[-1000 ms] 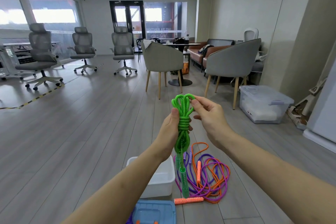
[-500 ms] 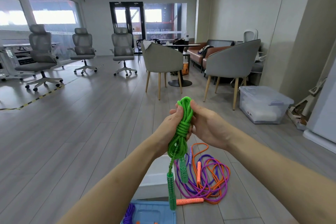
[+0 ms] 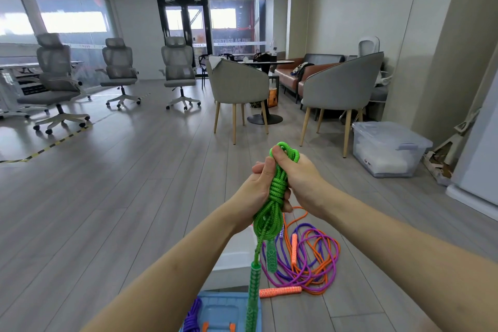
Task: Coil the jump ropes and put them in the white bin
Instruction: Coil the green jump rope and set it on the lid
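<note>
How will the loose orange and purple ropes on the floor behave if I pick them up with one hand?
The orange and purple ropes would probably sag and trail, since they lie in loose, overlapping loops. They may lift together, being intertwined. The orange handle would likely dangle.

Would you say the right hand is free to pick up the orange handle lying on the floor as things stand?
Probably not yet: the right hand and the left hand both grip the green rope. The orange handle itself lies uncovered below.
</note>
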Tool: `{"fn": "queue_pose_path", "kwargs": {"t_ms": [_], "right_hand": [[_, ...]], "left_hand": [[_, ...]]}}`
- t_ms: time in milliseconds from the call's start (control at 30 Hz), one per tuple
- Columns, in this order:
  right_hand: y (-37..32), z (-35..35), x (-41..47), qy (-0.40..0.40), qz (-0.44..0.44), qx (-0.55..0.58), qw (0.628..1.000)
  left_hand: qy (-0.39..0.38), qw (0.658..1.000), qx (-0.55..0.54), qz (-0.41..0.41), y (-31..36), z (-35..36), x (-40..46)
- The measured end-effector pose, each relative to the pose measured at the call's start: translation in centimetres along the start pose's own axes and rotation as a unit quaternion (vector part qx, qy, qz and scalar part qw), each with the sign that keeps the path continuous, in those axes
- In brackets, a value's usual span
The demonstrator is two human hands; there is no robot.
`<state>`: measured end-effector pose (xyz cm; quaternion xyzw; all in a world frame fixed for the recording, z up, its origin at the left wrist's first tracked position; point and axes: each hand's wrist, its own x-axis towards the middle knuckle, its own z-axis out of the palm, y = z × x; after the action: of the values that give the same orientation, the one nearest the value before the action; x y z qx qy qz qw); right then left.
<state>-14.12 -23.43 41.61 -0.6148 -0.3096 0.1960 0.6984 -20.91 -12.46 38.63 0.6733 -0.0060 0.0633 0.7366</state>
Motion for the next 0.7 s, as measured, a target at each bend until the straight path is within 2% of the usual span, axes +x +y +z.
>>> {"fn": "queue_pose_path", "kwargs": {"t_ms": [200, 267, 400, 467, 633, 700], "right_hand": [[0.2, 0.2, 0.5, 0.072, 0.023, -0.091, 0.993], [0.2, 0.4, 0.5, 0.089, 0.036, -0.061, 0.993], [-0.3, 0.7, 0.7, 0.101, 0.085, 0.070, 0.989], [-0.5, 0.7, 0.9, 0.094, 0.079, 0.086, 0.989], [-0.5, 0.2, 0.7, 0.069, 0.004, -0.005, 0.998], [-0.7, 0.2, 0.5, 0.069, -0.011, -0.030, 0.997]], "left_hand": [[0.071, 0.995, 0.046, 0.044, -0.6, 1.3, 0.3], [0.094, 0.990, 0.079, 0.063, -1.1, 1.5, 0.3], [0.114, 0.983, 0.111, 0.091, -1.7, 1.2, 0.3], [0.109, 0.988, 0.080, 0.080, -1.7, 1.1, 0.3], [0.056, 0.997, -0.049, -0.002, -0.7, 1.2, -0.3], [0.059, 0.997, -0.045, -0.012, -0.5, 1.3, -0.4]]}}
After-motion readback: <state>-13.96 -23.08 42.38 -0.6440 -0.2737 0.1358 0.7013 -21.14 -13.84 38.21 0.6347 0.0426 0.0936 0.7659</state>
